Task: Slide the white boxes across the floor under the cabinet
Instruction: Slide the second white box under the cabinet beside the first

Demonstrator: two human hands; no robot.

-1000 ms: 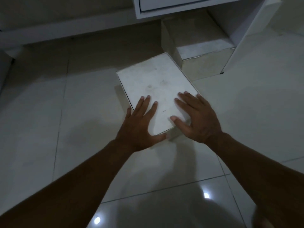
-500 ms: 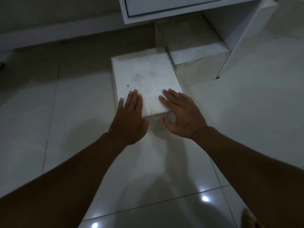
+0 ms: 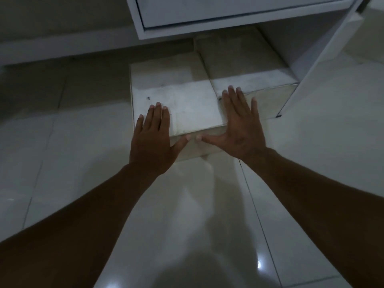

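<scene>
White flat cardboard box (image 3: pixel 176 104) has slid further under the white cabinet (image 3: pixel 239 23), now flush beside the second white box (image 3: pixel 251 80). My left hand (image 3: pixel 151 142) and right hand (image 3: pixel 241 125) press flat, grip open; nearly home.

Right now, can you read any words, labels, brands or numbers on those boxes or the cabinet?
None can be read.
Near box: no print, only dark smudges and scuffs on the lid.
Far box: plain, no label in view.
Cabinet: plain white, no sign or number.
Floor: bare tiles.
The left hand and right hand cover part of the near box, so anything beneath them is hidden.
</scene>
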